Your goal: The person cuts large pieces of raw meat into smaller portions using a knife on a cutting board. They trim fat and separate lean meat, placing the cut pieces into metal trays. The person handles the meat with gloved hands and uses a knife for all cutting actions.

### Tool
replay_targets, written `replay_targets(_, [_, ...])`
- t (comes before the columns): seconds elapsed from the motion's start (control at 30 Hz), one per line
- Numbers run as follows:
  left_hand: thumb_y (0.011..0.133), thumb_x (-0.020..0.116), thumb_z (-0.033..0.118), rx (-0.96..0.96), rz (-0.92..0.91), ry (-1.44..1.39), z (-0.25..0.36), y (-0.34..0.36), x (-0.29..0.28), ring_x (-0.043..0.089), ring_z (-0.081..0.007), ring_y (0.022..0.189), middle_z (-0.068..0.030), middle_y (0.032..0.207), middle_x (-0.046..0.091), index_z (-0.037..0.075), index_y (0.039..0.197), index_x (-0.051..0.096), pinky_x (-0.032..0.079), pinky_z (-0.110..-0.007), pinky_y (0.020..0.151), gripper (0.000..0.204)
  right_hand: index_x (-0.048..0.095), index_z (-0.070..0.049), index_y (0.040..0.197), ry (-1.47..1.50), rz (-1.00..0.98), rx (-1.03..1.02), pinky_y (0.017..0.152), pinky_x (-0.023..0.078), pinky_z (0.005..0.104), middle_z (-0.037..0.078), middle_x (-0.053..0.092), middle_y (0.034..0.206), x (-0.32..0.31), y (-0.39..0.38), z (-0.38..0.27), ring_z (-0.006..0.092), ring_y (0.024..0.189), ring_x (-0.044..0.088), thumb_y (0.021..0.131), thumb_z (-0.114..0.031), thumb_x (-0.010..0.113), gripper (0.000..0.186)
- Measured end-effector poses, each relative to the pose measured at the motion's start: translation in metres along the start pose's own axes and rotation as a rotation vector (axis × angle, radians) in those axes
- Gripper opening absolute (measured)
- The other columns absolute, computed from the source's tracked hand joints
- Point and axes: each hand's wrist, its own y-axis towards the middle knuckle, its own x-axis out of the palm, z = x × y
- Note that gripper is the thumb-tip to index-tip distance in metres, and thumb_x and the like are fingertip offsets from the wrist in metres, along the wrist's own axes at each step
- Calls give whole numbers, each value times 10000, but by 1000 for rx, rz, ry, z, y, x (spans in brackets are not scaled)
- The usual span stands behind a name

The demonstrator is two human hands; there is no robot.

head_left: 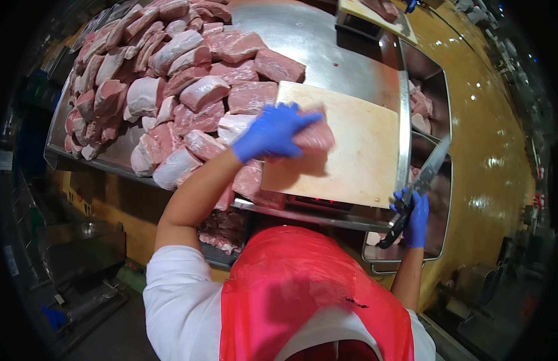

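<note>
My left hand, in a blue glove, is closed on a raw pink piece of meat at the left part of the white cutting board. The meat is slightly blurred, and I cannot tell whether it rests on the board. Out past the board's right edge, my right hand, gloved in blue too, grips a knife by its black handle. The long blade points up and away, apart from the meat. Left of the board lies a big heap of meat pieces, some with pale fat on top.
Under the board's near edge, a device with a red-lit display shows. Metal tubs holding meat stand right of the steel table. Another tub of trimmings sits below at the left. A second board lies at the far side.
</note>
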Motion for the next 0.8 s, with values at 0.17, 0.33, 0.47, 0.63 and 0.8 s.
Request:
replay_targets(0.17, [716,658,89,249,281,204,74,0,84,300,-418,1478,-253,1551,359,248,1453,543,192,-656,1167,763,544,3,1319,-320,-315,-357,951,554,357,152,678,1232,16,47,-27,207,1117,665,1036,-133,486,320])
replay_targets(0.33, [890,653,147,-108,577,-917,92,-7,144,227,-456,1501,-287,1584,271,78,1504,447,195,-509,1226,651,615,1,1262,-266,-431,-337,846,508,297,61,679,1066,88,95,-3,128,915,610,992,-179,573,327])
replay_targets(0.47, [972,616,256,-22,625,-459,47,71,120,355,-437,1432,-293,1513,395,58,1424,546,307,-459,1194,498,582,1,1121,-131,-324,-401,853,487,324,81,643,1006,159,54,35,140,903,564,1022,-186,555,213])
replay_targets(0.63, [983,583,174,59,578,-251,56,29,118,450,-434,1378,-244,1584,348,108,1446,541,384,-458,1144,470,512,-2,1226,-148,-496,-254,558,505,262,51,612,794,102,31,40,128,666,616,1054,-175,512,244])
replay_targets(0.8, [802,710,18,-75,702,-174,98,-83,162,619,-335,1137,-134,1152,671,90,1064,715,506,-432,946,272,505,-46,1333,-751,-777,-603,661,527,482,228,687,933,92,-10,4,396,756,680,1007,-178,538,354])
